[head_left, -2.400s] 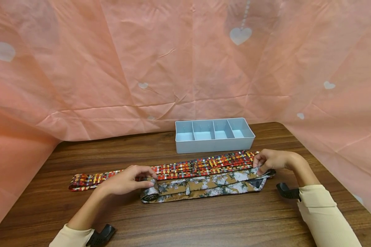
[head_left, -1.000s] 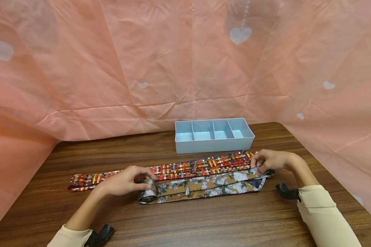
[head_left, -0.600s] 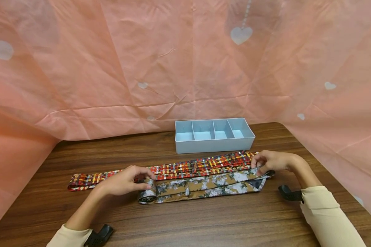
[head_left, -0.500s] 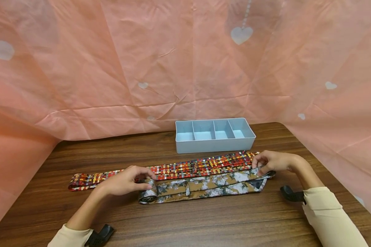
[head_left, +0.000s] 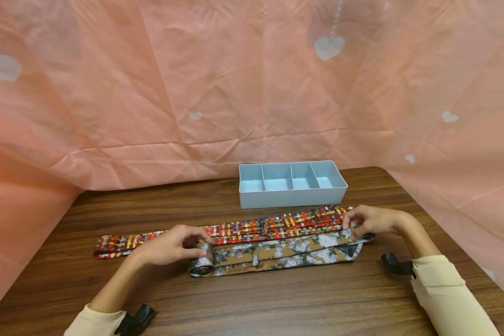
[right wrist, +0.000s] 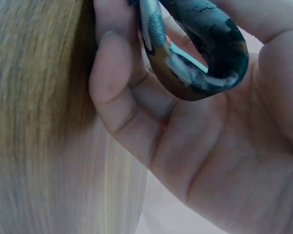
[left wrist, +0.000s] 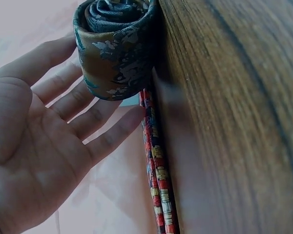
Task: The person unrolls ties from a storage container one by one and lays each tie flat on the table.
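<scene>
A brown necktie with white flowers lies folded lengthwise on the wooden table, its left end wound into a roll. My left hand holds that roll between thumb and fingers; in the left wrist view the spiral of the roll stands on edge against the fingers. At the tie's other end, my right hand pinches the fabric near the fold. The right wrist view has this looped fold in front of the palm, with curled fingers beside it. Behind lies a red, yellow and multicoloured necktie, also folded lengthwise.
A pale blue box with several compartments stands behind the ties; nothing shows inside it. Pink cloth with white hearts hangs around the back and sides of the table. Each wrist wears a black mount.
Since the earliest frame, my left hand and the roll have shifted slightly left. My right forearm has swung a little outward, its grip staying at the fold. Little else differs.
</scene>
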Demonstrator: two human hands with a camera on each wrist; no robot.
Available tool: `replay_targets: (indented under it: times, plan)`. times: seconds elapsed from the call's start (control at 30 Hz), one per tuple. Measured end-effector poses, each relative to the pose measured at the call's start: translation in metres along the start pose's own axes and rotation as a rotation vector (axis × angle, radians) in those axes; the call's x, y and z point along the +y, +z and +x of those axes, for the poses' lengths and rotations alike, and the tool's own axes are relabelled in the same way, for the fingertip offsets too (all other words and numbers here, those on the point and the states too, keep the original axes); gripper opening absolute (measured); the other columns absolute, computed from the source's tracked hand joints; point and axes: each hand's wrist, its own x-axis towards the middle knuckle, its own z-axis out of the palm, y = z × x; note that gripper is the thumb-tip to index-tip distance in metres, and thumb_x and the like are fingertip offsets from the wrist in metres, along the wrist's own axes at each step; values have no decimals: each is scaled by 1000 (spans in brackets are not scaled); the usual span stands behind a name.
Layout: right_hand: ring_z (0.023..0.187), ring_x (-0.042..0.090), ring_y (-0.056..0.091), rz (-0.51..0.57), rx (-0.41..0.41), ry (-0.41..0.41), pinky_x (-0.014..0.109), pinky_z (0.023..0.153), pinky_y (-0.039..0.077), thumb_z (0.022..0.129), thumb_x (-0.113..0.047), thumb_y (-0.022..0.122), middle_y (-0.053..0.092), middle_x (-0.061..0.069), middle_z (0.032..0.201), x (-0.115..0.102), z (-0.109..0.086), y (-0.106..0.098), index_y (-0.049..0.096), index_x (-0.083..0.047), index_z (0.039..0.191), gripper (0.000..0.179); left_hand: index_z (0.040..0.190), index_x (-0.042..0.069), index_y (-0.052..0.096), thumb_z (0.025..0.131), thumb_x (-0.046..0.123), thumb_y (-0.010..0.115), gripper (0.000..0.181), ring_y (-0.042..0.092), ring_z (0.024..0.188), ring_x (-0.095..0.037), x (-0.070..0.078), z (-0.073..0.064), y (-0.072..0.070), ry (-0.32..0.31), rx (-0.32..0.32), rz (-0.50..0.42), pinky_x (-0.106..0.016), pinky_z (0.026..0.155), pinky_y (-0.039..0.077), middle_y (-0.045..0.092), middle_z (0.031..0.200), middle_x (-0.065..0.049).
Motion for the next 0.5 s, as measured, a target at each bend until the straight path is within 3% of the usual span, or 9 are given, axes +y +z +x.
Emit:
replay_targets:
  times: [0.27, 0.5]
  plan:
    - [70, 4, 48, -15, 13, 5, 22, 66, 42, 84, 0, 74, 54, -8, 76, 0, -1, 1, 61, 10, 99, 22, 119, 2, 68, 100, 18, 70, 25, 63, 95, -4, 0, 0, 1, -16, 3, -9, -32, 83, 52, 73, 105, 5]
    - [71, 4, 49, -4, 14, -6, 22, 66, 42, 86, 0, 73, 54, -7, 77, -1, -2, 2, 60, 11, 98, 22, 120, 1, 68, 99, 15, 70, 25, 66, 104, -10, -2, -1, -1, 7, -1, -14, -34, 93, 53, 73, 113, -5]
